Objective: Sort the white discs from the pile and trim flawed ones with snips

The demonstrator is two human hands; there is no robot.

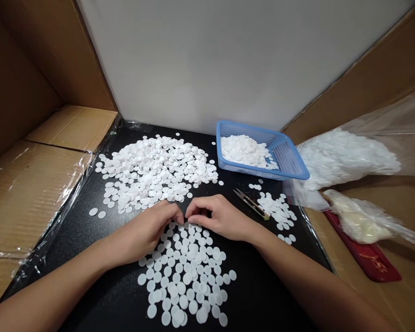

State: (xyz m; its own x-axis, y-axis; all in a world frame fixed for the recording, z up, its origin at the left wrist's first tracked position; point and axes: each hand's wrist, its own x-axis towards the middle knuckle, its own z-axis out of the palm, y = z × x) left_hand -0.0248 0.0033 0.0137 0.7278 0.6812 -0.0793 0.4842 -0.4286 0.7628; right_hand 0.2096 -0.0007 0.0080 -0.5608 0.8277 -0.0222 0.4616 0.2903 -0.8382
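my left hand (148, 228) and right hand (217, 216) meet tip to tip on the black worktop (263, 286) | fingers curled into a pinch, cannot tell if they hold a disc | spread white discs (186, 281) lie right under the fingertips, toward me | heap (152, 168) just beyond

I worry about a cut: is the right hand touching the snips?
Apart. The head view shows a strip of bare black table between the right hand and the snips.
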